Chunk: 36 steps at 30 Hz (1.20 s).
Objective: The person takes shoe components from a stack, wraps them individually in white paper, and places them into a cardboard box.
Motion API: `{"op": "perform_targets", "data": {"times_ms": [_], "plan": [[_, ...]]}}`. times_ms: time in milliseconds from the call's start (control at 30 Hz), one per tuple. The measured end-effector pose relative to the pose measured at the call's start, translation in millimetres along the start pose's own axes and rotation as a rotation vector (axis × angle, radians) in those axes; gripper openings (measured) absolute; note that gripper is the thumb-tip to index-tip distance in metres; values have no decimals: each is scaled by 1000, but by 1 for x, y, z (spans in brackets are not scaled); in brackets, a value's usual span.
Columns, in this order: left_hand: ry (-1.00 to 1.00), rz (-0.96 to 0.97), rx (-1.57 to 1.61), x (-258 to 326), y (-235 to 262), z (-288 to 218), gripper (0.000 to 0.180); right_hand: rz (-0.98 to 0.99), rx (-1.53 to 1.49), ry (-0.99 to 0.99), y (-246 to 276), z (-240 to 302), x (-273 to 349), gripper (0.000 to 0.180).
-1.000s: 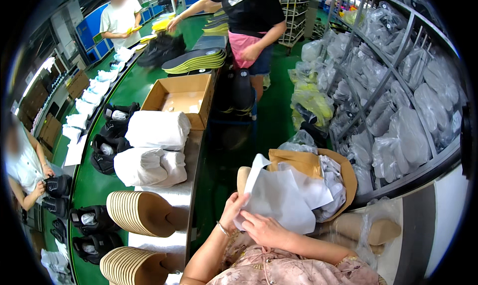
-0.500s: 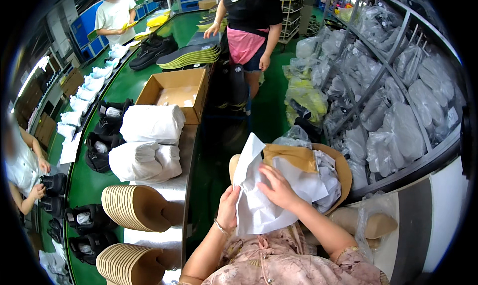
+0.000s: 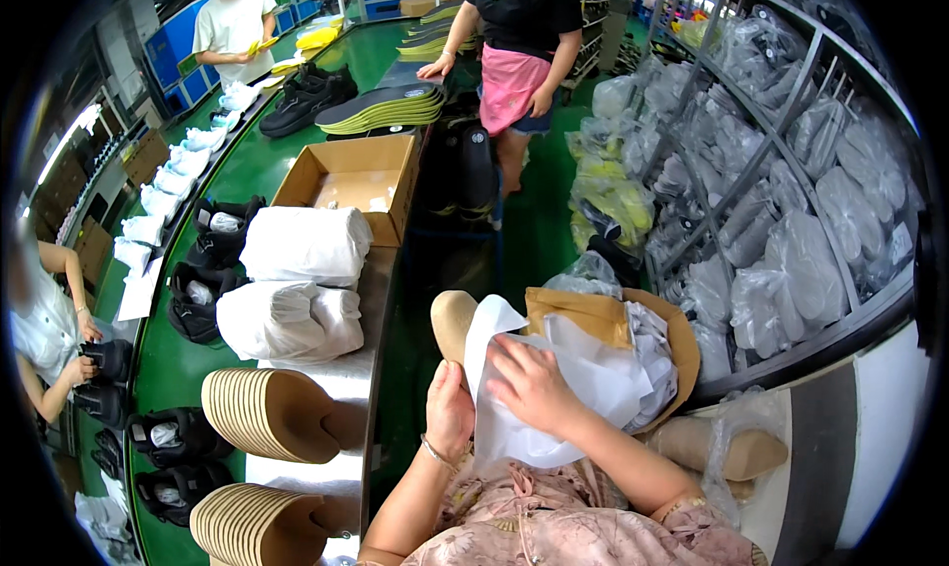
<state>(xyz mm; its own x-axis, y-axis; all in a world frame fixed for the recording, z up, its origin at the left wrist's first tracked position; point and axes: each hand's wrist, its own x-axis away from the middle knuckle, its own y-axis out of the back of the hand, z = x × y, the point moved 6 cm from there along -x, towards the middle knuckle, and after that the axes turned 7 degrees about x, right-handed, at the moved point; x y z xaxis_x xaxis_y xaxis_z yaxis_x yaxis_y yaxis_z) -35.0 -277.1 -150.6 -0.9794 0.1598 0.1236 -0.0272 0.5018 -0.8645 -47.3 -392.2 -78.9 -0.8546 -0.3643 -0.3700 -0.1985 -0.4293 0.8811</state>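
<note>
My left hand (image 3: 451,408) grips a tan sole-shaped insole (image 3: 453,321) by its edge, thumb uppermost. The insole's rounded end shows above the hand, while the rest is hidden behind a thin sheet of white paper (image 3: 524,442). With fingers bent, my right hand (image 3: 534,384) presses on the paper near its upper part, and the sheet hangs down in front of my body. Just beyond that hand is an open brown carton (image 3: 684,353) holding crumpled white paper. Two stacks of similar tan insoles (image 3: 267,415) lie on the metal-topped bench to my left.
White-wrapped bundles (image 3: 303,246) and an open cardboard box (image 3: 390,190) sit on the bench. Black shoes (image 3: 203,299) line the green conveyor (image 3: 232,363). At right, a metal rack (image 3: 761,121) holds plastic-bagged items. Co-workers stand at far left, left and ahead.
The white paper has dropped lower, uncovering the insole's rounded end. My right hand has shifted slightly left and down. Ahead, the co-worker in black has moved right, one hand on the bench.
</note>
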Motion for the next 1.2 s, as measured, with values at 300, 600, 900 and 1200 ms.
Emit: {"op": "perform_targets", "data": {"times_ms": [300,600,900,1200], "plan": [[110,121,-20,6,1,15,21,-113,-7,-26,17,-15,-32,42],[228,172,-50,3,8,12,23,107,22,-57,13,-17,-41,56],[218,232,-57,-2,6,17,23,-85,-33,25,-6,-2,-30,62],[286,300,-108,5,6,18,23,384,-378,-236,-5,-27,-44,92]]}}
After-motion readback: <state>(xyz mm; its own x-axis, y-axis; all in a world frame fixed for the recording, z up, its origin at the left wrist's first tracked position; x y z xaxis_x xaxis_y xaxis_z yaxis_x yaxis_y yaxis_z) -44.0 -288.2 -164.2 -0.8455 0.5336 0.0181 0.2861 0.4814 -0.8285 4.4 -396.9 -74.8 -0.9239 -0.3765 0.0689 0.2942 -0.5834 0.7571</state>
